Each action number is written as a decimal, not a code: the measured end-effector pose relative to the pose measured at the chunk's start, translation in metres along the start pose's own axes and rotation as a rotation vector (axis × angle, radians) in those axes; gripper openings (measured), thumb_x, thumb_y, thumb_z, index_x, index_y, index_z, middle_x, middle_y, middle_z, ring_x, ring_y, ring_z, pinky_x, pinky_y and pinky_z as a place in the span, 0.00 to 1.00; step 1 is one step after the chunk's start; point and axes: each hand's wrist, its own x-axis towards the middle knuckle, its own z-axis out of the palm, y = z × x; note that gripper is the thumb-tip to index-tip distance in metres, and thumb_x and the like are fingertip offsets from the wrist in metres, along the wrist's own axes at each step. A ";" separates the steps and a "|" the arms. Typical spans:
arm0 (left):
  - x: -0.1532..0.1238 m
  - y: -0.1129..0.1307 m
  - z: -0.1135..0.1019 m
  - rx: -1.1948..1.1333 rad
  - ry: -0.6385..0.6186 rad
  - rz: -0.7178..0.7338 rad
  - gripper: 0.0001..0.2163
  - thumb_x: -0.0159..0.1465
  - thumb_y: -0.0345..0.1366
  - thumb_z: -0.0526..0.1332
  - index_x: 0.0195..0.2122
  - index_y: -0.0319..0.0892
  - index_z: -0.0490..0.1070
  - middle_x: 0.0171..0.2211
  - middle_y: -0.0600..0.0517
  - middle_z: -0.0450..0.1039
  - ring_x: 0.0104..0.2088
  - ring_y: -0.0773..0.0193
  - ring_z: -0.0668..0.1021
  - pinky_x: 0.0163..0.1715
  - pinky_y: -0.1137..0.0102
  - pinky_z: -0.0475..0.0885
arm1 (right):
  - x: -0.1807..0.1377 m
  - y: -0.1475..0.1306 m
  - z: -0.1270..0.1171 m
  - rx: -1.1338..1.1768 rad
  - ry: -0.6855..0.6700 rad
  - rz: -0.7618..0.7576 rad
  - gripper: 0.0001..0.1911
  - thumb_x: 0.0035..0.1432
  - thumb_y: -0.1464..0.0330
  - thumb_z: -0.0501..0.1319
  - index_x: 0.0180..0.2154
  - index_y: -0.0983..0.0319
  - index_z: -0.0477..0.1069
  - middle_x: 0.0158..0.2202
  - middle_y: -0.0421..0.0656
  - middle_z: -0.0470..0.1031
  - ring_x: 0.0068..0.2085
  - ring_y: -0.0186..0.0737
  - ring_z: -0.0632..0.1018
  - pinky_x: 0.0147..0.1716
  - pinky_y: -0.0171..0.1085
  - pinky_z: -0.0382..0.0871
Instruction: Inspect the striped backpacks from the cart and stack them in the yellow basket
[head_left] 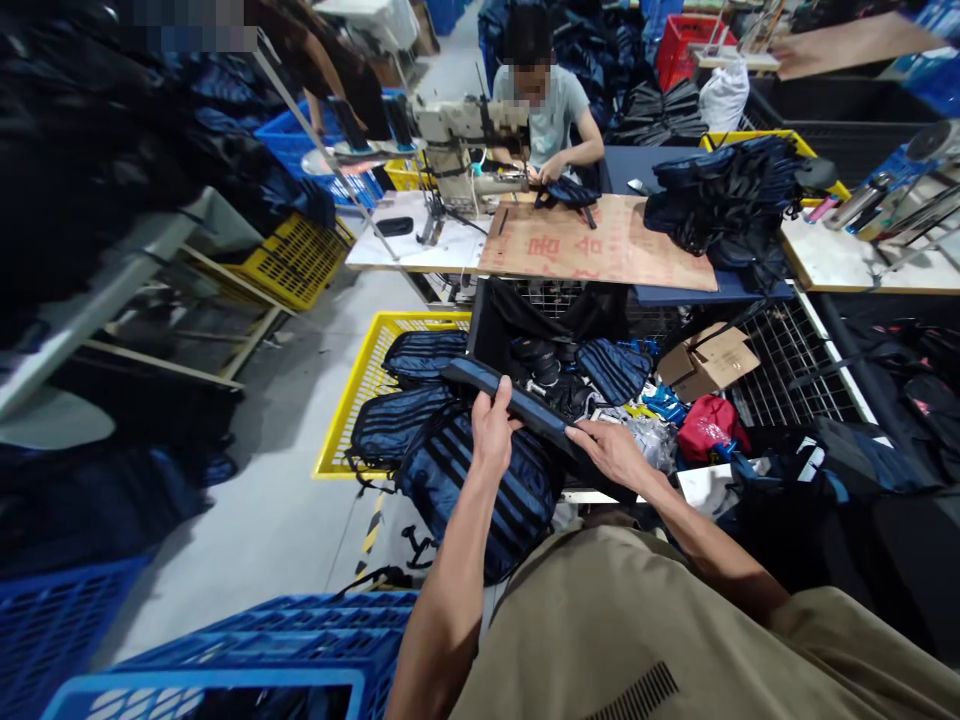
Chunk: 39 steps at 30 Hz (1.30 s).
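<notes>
Both hands grip a long, dark blue and black padded bag piece [536, 408], seen nearly edge-on and slanting down to the right. My left hand [493, 432] is closed on its middle, thumb on top. Toward its right end, my right hand [609, 450] pinches the edge between thumb and fingers. The undersides of the fingers are hidden. Just below hangs a blue striped bag panel [472, 480] with black bands, partly behind my left forearm. Similar striped panels [405, 420] lie in a yellow basket [335, 440] to the left.
Ahead stands a wire cart [832, 360] holding a cardboard box [712, 360], a red bag [709, 428] and plastic scraps. Beyond it, a co-worker [547, 110] sits at a sewing machine [465, 150] on a table [600, 245]. Blue crates [277, 640] stand at lower left.
</notes>
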 end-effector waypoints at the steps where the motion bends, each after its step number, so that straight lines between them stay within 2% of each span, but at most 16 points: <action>1: -0.004 0.000 -0.001 0.035 -0.041 0.000 0.27 0.58 0.60 0.76 0.47 0.44 0.76 0.37 0.53 0.77 0.36 0.62 0.82 0.34 0.69 0.81 | -0.001 0.000 0.002 -0.017 0.016 0.006 0.27 0.76 0.51 0.58 0.26 0.57 0.66 0.24 0.36 0.66 0.28 0.38 0.66 0.33 0.37 0.53; 4: -0.018 -0.009 -0.001 0.159 -0.232 -0.020 0.28 0.57 0.57 0.78 0.49 0.43 0.77 0.42 0.48 0.82 0.42 0.57 0.84 0.37 0.68 0.82 | 0.001 -0.001 0.002 0.005 0.018 0.045 0.29 0.76 0.47 0.55 0.26 0.58 0.62 0.23 0.35 0.62 0.28 0.37 0.64 0.32 0.37 0.53; 7: -0.033 -0.024 0.004 0.188 -0.373 -0.067 0.28 0.57 0.57 0.78 0.50 0.42 0.78 0.43 0.45 0.84 0.42 0.56 0.85 0.39 0.66 0.82 | 0.006 -0.001 -0.002 0.081 0.005 0.070 0.30 0.75 0.44 0.53 0.26 0.58 0.62 0.24 0.35 0.61 0.29 0.36 0.64 0.30 0.36 0.54; 13: -0.061 -0.040 0.014 0.142 -0.487 -0.157 0.31 0.61 0.57 0.75 0.57 0.43 0.76 0.43 0.46 0.84 0.40 0.56 0.86 0.38 0.64 0.83 | 0.011 0.003 -0.004 0.188 -0.026 0.147 0.31 0.71 0.43 0.54 0.28 0.60 0.70 0.26 0.36 0.66 0.30 0.36 0.67 0.30 0.35 0.57; 16: -0.083 -0.050 0.017 0.229 -0.601 -0.240 0.32 0.60 0.55 0.77 0.58 0.42 0.75 0.41 0.46 0.85 0.41 0.54 0.86 0.38 0.65 0.82 | 0.012 0.007 0.000 0.211 -0.006 0.188 0.30 0.70 0.43 0.55 0.26 0.59 0.66 0.25 0.35 0.63 0.29 0.35 0.64 0.30 0.35 0.55; 20: -0.113 -0.070 0.024 0.232 -0.673 -0.335 0.31 0.53 0.52 0.81 0.51 0.40 0.76 0.38 0.45 0.86 0.37 0.54 0.86 0.37 0.64 0.80 | 0.015 0.014 0.003 0.178 0.045 0.199 0.30 0.70 0.44 0.55 0.25 0.58 0.59 0.24 0.35 0.56 0.28 0.34 0.60 0.29 0.36 0.51; 23: -0.121 -0.076 0.029 0.163 -0.623 -0.331 0.29 0.53 0.50 0.81 0.49 0.40 0.77 0.38 0.46 0.86 0.36 0.54 0.86 0.42 0.62 0.81 | 0.013 0.015 0.002 0.135 0.058 0.176 0.30 0.71 0.45 0.54 0.24 0.58 0.58 0.23 0.34 0.56 0.28 0.34 0.60 0.28 0.36 0.50; 25: -0.113 -0.071 0.028 0.118 -0.538 -0.289 0.28 0.54 0.50 0.81 0.50 0.40 0.77 0.38 0.46 0.86 0.36 0.56 0.86 0.43 0.62 0.81 | 0.007 0.012 0.004 0.106 0.042 0.153 0.31 0.73 0.45 0.53 0.24 0.58 0.61 0.22 0.34 0.59 0.27 0.34 0.62 0.29 0.36 0.51; 28: -0.077 -0.053 0.017 0.057 -0.278 -0.157 0.27 0.51 0.51 0.82 0.44 0.39 0.78 0.34 0.48 0.84 0.31 0.61 0.83 0.36 0.67 0.79 | -0.008 0.002 0.008 0.063 0.004 0.065 0.32 0.78 0.47 0.50 0.26 0.59 0.67 0.24 0.35 0.67 0.29 0.36 0.67 0.32 0.35 0.56; 30: -0.045 -0.035 0.005 0.017 -0.106 -0.064 0.26 0.49 0.52 0.82 0.38 0.41 0.75 0.31 0.53 0.80 0.27 0.67 0.79 0.31 0.71 0.76 | -0.021 -0.003 0.009 0.020 -0.011 -0.026 0.32 0.79 0.48 0.49 0.26 0.59 0.66 0.25 0.36 0.68 0.30 0.36 0.69 0.34 0.35 0.57; 32: -0.019 -0.015 -0.007 -0.024 0.011 0.026 0.26 0.48 0.52 0.81 0.36 0.42 0.72 0.28 0.58 0.75 0.23 0.71 0.75 0.27 0.74 0.74 | -0.031 -0.004 0.007 -0.023 -0.035 -0.079 0.32 0.80 0.49 0.49 0.25 0.59 0.63 0.25 0.37 0.68 0.29 0.37 0.69 0.34 0.36 0.57; 34: -0.006 0.000 -0.010 -0.052 0.080 0.106 0.26 0.50 0.52 0.81 0.36 0.44 0.69 0.26 0.62 0.70 0.21 0.73 0.73 0.21 0.76 0.70 | -0.037 -0.003 0.003 -0.057 -0.077 -0.068 0.31 0.80 0.49 0.49 0.27 0.58 0.66 0.26 0.38 0.71 0.30 0.38 0.71 0.35 0.36 0.60; 35: -0.007 0.005 -0.007 -0.060 0.090 0.135 0.26 0.51 0.52 0.80 0.36 0.44 0.68 0.26 0.62 0.69 0.19 0.73 0.72 0.19 0.76 0.68 | -0.039 -0.003 0.002 -0.074 -0.093 -0.049 0.28 0.80 0.49 0.51 0.31 0.58 0.72 0.29 0.39 0.75 0.32 0.40 0.74 0.36 0.36 0.63; 37: -0.018 0.007 0.008 -0.057 0.040 0.151 0.25 0.55 0.54 0.78 0.36 0.45 0.67 0.25 0.64 0.66 0.17 0.73 0.71 0.16 0.77 0.65 | -0.039 -0.004 0.005 -0.122 -0.099 -0.005 0.21 0.78 0.49 0.55 0.50 0.57 0.77 0.40 0.43 0.83 0.40 0.45 0.81 0.42 0.38 0.69; 39: -0.038 0.003 0.031 -0.039 -0.062 0.136 0.23 0.60 0.56 0.75 0.38 0.46 0.66 0.27 0.63 0.67 0.16 0.74 0.70 0.14 0.77 0.62 | -0.036 -0.006 0.012 -0.167 -0.063 0.038 0.26 0.76 0.52 0.57 0.68 0.57 0.68 0.51 0.48 0.84 0.48 0.50 0.84 0.48 0.42 0.72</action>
